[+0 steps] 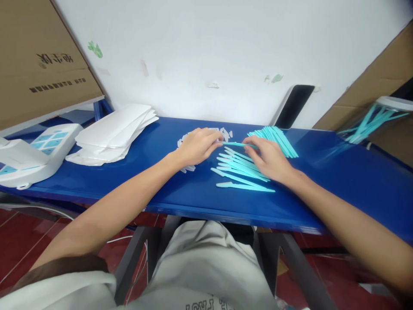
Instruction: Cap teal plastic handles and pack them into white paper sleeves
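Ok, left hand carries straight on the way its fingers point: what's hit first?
Likely the right hand, at the far end of the turquoise stick the left hand holds; depth is unclear.

It looked like a small workshop: batches of matching sticks (280, 140) lay on a table (338, 172) between cardboard (32, 34) and a marked wall (193, 51).

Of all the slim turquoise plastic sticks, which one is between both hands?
The slim turquoise stick spanning left hand to right hand; others lie on the blue table or in the clear, white-rimmed container.
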A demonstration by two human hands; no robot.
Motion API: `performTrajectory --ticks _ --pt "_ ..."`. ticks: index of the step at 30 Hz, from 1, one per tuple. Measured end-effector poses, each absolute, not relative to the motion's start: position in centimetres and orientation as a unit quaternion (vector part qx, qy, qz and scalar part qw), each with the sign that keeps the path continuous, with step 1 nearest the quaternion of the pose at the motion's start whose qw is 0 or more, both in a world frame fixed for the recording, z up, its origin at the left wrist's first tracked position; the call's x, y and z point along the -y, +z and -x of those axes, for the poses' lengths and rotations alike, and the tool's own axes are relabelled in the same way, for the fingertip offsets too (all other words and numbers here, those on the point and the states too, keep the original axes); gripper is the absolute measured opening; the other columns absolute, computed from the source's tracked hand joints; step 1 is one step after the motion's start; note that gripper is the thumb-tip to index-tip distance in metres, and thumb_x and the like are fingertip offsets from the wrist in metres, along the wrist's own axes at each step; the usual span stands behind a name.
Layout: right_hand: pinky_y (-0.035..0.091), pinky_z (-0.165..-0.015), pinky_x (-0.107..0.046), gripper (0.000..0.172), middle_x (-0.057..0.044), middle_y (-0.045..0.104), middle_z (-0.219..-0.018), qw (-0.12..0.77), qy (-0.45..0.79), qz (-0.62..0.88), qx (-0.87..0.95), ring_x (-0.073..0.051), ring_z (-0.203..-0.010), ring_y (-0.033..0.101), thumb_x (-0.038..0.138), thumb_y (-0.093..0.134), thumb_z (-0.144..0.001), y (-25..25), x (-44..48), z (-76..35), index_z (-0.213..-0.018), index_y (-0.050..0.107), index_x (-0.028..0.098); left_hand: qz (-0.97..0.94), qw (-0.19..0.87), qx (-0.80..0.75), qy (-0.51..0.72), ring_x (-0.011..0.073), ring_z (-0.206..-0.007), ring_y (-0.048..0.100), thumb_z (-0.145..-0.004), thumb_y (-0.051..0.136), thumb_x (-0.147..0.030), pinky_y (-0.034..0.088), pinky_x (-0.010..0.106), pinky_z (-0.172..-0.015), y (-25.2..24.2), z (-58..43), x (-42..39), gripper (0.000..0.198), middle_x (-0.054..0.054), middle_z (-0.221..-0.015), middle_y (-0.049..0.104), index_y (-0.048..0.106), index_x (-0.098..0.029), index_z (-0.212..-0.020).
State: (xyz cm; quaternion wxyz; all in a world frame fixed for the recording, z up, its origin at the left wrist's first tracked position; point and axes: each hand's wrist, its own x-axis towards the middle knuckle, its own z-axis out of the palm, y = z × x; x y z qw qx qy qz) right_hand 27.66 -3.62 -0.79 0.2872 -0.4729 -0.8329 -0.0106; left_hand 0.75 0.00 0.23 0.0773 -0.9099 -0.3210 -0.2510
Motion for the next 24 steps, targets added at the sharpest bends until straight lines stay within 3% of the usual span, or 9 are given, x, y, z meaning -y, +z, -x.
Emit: performTrajectory --ticks 8,12,14,18,21,24 --pt "0.051 -0.082 -0.041 0.027 -0.011 0.075 -0.102 0.305 -0.035 0.431 0.848 -0.028 -0.092 0.069 0.032 0.043 -0.104 -1.1 3.3 -27.2 -0.114 0.066 0.023 0.907 0.058 0.288 -0.303 0.0226 -0.089 0.068 -0.110 0.039 -0.030 0.047 0.034 -0.079 -0.8 -3.3 0.3 0.028 0.010 -0.099 0.074 0.063 -0.018 -0.105" --pt "0.051 -0.083 -0.041 0.027 -0.012 0.072 -0.104 0.304 -0.042 0.423 0.852 -0.028 -0.092 0.067 0.033 0.046 -0.103 -0.8 3.2 -27.5 -0.111 0.069 0.022 0.907 0.083 0.289 -0.297 0.0235 -0.094 0.069 -0.111 0.037 -0.037 0.042 0.040 -0.090 -0.2 -2.8 0.4 0.032 0.008 -0.103 0.076 0.063 -0.019 -0.118" --pt "0.050 -0.080 -0.041 0.028 -0.013 0.071 -0.103 0.291 -0.051 0.448 0.844 -0.028 -0.090 0.066 0.033 0.047 -0.102 -0.9 3.0 -27.8 -0.111 0.071 0.020 0.888 0.086 0.327 -0.313 0.0223 -0.087 0.068 -0.109 0.038 -0.036 0.039 0.044 -0.094 0.1 -1.9 0.0 0.032 0.006 -0.098 0.076 0.062 -0.019 -0.121" --pt "0.050 -0.075 -0.041 0.032 -0.012 0.073 -0.102 0.252 -0.056 0.493 0.831 -0.030 -0.089 0.067 0.030 0.046 -0.101 -1.8 2.3 -28.5 -0.118 0.072 0.019 0.856 0.080 0.368 -0.355 0.0162 -0.063 0.059 -0.104 0.042 -0.034 0.041 0.042 -0.090 0.9 -0.8 -0.4 0.030 0.001 -0.070 0.069 0.065 -0.018 -0.093" --pt "0.051 -0.079 -0.043 0.034 -0.013 0.074 -0.103 0.242 -0.036 0.497 0.833 -0.031 -0.094 0.068 0.030 0.047 -0.101 -2.7 1.7 -28.7 -0.121 0.072 0.018 0.861 0.081 0.304 -0.400 0.0146 -0.056 0.054 -0.104 0.039 -0.033 0.047 0.038 -0.078 2.1 -1.1 1.8 0.039 0.001 -0.062 0.064 0.061 -0.020 -0.075" --pt "0.051 -0.087 -0.046 0.034 -0.013 0.075 -0.104 0.231 -0.012 0.495 0.837 -0.033 -0.101 0.067 0.030 0.049 -0.101 -3.0 1.4 -28.4 -0.120 0.073 0.017 0.882 0.076 0.215 -0.413 0.0169 -0.065 0.061 -0.107 0.034 -0.038 0.051 0.035 -0.071 3.2 -1.7 6.4 0.044 0.003 -0.070 0.068 0.068 -0.024 -0.082"
